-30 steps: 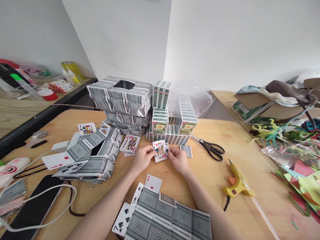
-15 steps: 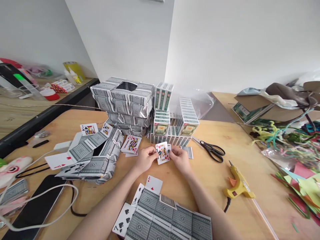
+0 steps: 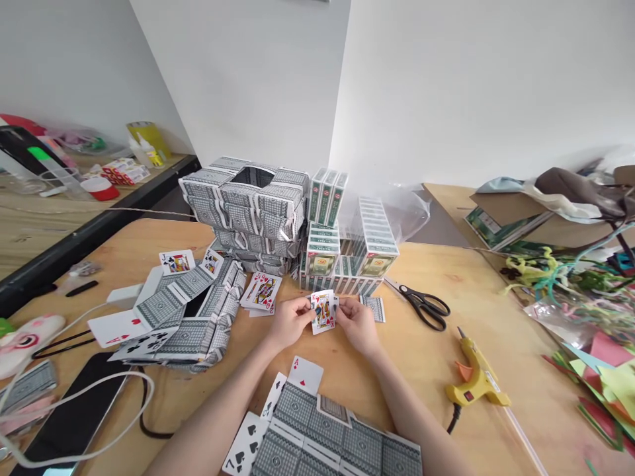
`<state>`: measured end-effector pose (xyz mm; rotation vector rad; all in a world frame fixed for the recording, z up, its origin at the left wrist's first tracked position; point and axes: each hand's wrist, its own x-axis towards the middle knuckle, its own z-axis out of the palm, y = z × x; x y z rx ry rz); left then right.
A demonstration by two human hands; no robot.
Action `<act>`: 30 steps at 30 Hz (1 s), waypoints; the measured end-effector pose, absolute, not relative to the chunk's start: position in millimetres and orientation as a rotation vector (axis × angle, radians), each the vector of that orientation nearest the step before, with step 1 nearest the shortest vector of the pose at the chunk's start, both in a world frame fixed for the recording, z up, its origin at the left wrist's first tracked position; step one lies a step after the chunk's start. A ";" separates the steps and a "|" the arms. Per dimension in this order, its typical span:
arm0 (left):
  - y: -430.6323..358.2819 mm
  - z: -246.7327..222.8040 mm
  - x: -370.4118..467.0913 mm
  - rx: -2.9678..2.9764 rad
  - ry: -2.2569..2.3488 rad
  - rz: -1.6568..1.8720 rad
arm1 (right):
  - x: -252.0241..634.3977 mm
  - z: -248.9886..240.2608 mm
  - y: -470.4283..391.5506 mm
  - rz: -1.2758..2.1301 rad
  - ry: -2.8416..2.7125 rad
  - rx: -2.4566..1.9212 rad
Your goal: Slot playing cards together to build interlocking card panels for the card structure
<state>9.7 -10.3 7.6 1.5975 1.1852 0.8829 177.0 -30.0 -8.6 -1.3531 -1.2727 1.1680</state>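
Observation:
Between my two hands, above the middle of the table, is a king of hearts playing card (image 3: pixel 323 312), face toward me. My left hand (image 3: pixel 292 321) pinches its left edge. My right hand (image 3: pixel 356 320) pinches the right side, where the corner of another card peeks out behind the king. Below my wrists lies a panel of joined playing cards (image 3: pixel 317 433), backs up. An ace of diamonds (image 3: pixel 305 375) and a seven of spades (image 3: pixel 244 446) stick out from its edge. Left of my left hand is a small pile of face-up cards (image 3: pixel 261 293).
Boxes woven from cards (image 3: pixel 248 198) are stacked at the back, beside packs of cards (image 3: pixel 347 251). Black scissors (image 3: pixel 424 305) and a yellow glue gun (image 3: pixel 477 377) lie right. Another card structure (image 3: pixel 198 337), a phone (image 3: pixel 74 410) and a white cable are left.
The king has slid over the card behind it, so less of that card shows. Both hands keep their pinch. The whole view has shifted slightly.

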 end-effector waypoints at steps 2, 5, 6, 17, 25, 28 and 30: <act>-10.9 7.7 9.7 1.612 1.185 0.871 | 176.7 -8.3 -30.8 1.099 -1.293 -1.393; -11.3 7.9 9.7 1.643 1.184 0.860 | 176.2 -6.4 -31.9 1.011 -1.319 -1.430; -11.5 8.0 9.8 1.654 1.184 0.859 | 175.9 -5.7 -32.3 0.987 -1.329 -1.440; -9.5 2.4 11.0 1.722 1.159 0.872 | 178.1 1.0 -31.3 1.092 -1.276 -1.305; -11.3 4.0 7.0 1.821 1.166 0.900 | 176.6 -7.6 -30.9 1.123 -1.292 -1.261; -12.4 4.5 5.2 1.879 1.175 0.877 | 174.9 -10.0 -33.0 0.983 -1.351 -1.349; -13.0 4.5 4.3 1.920 1.185 0.869 | 173.8 -10.3 -34.1 0.889 -1.390 -1.395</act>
